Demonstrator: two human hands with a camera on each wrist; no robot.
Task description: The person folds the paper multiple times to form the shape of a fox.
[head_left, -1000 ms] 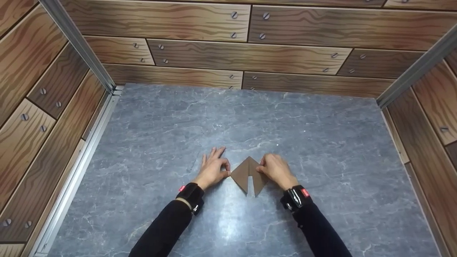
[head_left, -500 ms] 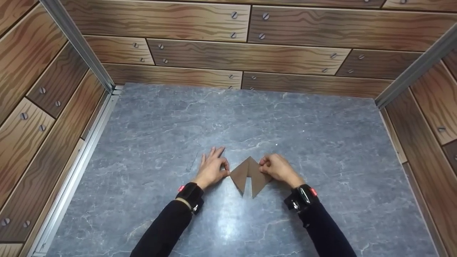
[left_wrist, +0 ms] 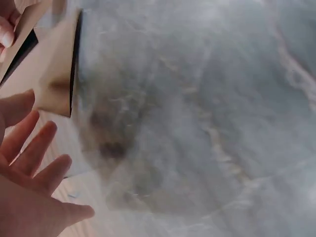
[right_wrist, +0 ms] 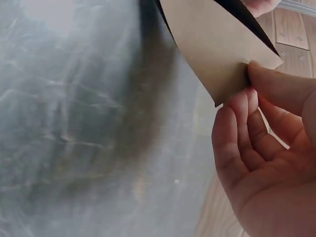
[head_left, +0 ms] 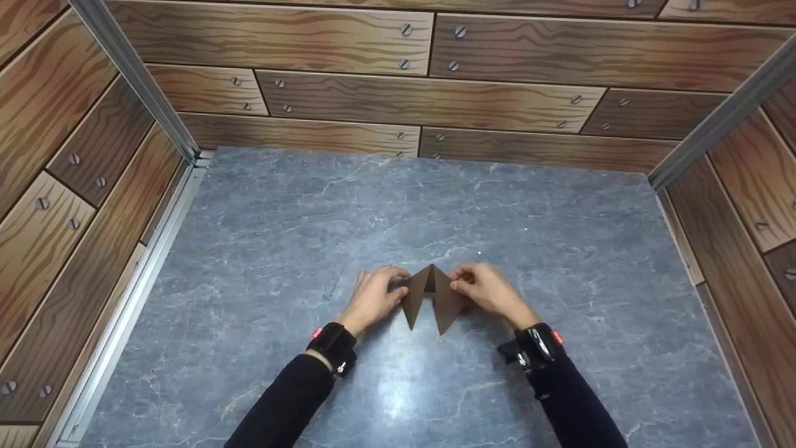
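Note:
A folded sheet of brown paper (head_left: 449, 308), with a peak at the far end and two pointed flaps toward the person, stands bent up between the hands. My left hand (head_left: 373, 297) holds its left side, thumb in front; the left wrist view shows the thumb over the paper (left_wrist: 55, 79), other fingers spread below. On the right side, my right hand (head_left: 492, 294) pinches the paper's edge between thumb and fingers. In the right wrist view a smooth tan face of the paper (right_wrist: 210, 57) shows, its corner at the fingertips. Where the left index finger meets the paper is partly hidden.
A grey marbled tabletop (head_left: 298, 218) lies under the hands, with a bright reflection in front of the paper. Wood-patterned panels (head_left: 348, 93) wall the back and both sides. Metal rails (head_left: 140, 81) run up the back corners.
The paper, nearly flat before, has been lifted and bent, its flaps parting. My left hand has shifted from the left corner tip to that side, its fingers curling in. The right hand has moved slightly right.

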